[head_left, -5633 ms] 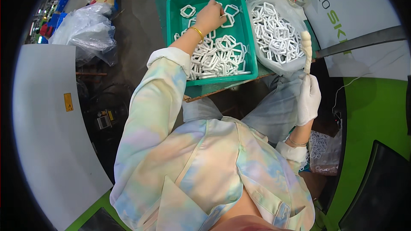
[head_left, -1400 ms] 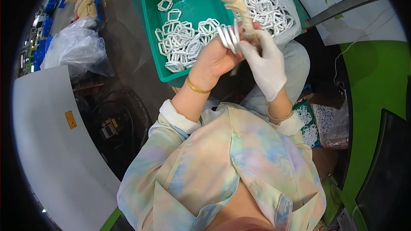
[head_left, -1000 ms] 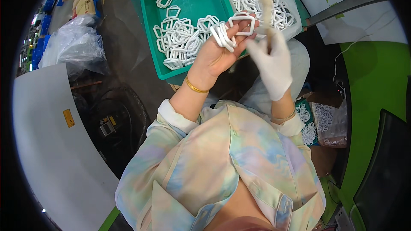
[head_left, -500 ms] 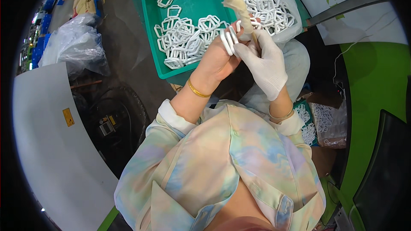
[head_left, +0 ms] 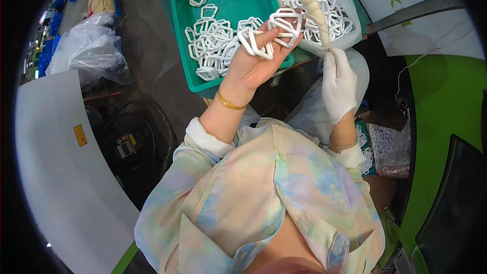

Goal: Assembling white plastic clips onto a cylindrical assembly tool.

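My left hand, bare with a gold bangle at the wrist, is turned palm up. Its fingers curl around several white angular plastic rings, which lie across the palm and fingers. To its right, my right hand wears a white glove and closes on the thin handle of a stick with a cream-coloured, wrapped, bulbous head. The stick points up and away, its head apart from the rings in my left hand. Beyond my left hand stands a green tray with a pile of similar white rings.
A clear plastic bag full of white rings lies right of the tray. Low at the right, a box holds more rings. White machine panels curve along the left. Crumpled plastic sits at the far left.
My right hand has drawn back to the right with the stick, away from my left hand. The rings in my left hand have fanned out over its fingers.
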Available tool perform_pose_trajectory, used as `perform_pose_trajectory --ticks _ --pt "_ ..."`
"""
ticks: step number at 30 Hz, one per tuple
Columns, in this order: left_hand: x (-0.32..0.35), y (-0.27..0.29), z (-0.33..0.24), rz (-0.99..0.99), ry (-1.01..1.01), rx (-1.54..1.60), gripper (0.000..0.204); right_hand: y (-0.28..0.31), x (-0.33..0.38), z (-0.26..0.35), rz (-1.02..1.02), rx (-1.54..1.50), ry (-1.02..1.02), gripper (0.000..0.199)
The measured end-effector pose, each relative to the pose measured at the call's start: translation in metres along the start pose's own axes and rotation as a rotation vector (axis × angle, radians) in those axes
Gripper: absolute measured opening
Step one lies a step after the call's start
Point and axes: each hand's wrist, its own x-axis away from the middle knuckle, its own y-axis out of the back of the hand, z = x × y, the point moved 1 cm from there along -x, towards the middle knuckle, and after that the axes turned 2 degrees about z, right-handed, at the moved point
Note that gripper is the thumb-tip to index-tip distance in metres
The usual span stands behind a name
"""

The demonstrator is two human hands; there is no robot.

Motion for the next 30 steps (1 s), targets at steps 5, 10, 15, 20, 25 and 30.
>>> perform_pose_trajectory --ticks 5,10,15,20,25,30 --pt "-0.005 0.001 0.003 -0.01 0.027 0.089 0.043 -0.015 0.02 0.032 0.173 -0.071 0.123 0.019" --pt "-0.002 0.012 0.017 -0.055 0.087 0.052 0.055 -0.028 0.007 0.05 0.164 0.016 0.031 0.029" --pt "0.001 -0.001 0.012 -0.022 0.002 0.015 0.05 -0.008 -0.013 0.03 -0.084 -0.09 -0.03 0.017" --pt "0.002 0.003 0.002 -0.044 -0.038 -0.027 0.054 -0.004 0.0 0.005 0.131 0.122 0.147 0.018" --pt "-0.002 0.002 0.002 -0.036 -0.031 -0.045 0.053 0.001 0.003 0.027 0.098 -0.026 0.126 0.015" --pt "-0.006 -0.009 0.001 -0.027 -0.056 0.043 0.062 -0.007 0.018 0.041 0.492 0.075 0.242 0.013"
